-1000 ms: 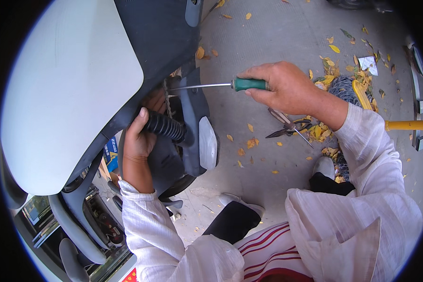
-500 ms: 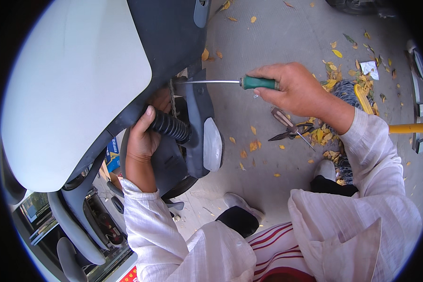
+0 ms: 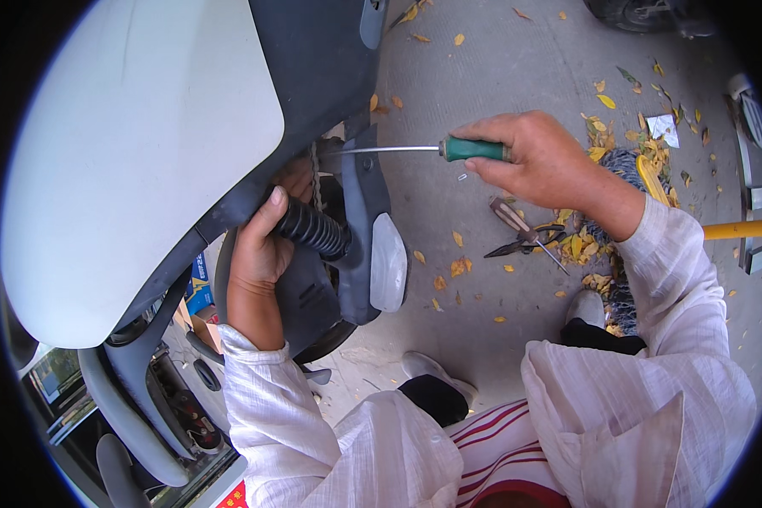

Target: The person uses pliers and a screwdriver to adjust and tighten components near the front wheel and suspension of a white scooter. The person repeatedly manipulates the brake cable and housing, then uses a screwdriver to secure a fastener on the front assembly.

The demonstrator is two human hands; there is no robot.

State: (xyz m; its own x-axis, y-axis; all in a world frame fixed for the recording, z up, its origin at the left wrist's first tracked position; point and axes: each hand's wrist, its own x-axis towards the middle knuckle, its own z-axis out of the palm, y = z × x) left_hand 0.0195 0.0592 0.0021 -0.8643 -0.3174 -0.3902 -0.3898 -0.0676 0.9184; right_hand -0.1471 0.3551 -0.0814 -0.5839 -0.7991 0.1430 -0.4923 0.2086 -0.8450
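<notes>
Here one screwdriver (image 3: 415, 150) with a green handle lies level, its tip at the dark panel edge of the scooter (image 3: 330, 76); the right hand (image 3: 538, 157) has its grip clamped on the handle. The left hand (image 3: 262, 250) has its grip wrapped around one black ribbed hose (image 3: 313, 230) under the white seat. On the floor (image 3: 483, 68) lie one pair of pliers (image 3: 525, 233), one white paper scrap (image 3: 662, 129) and scattered yellow leaves. A blue label (image 3: 199, 284) shows below the hose.
</notes>
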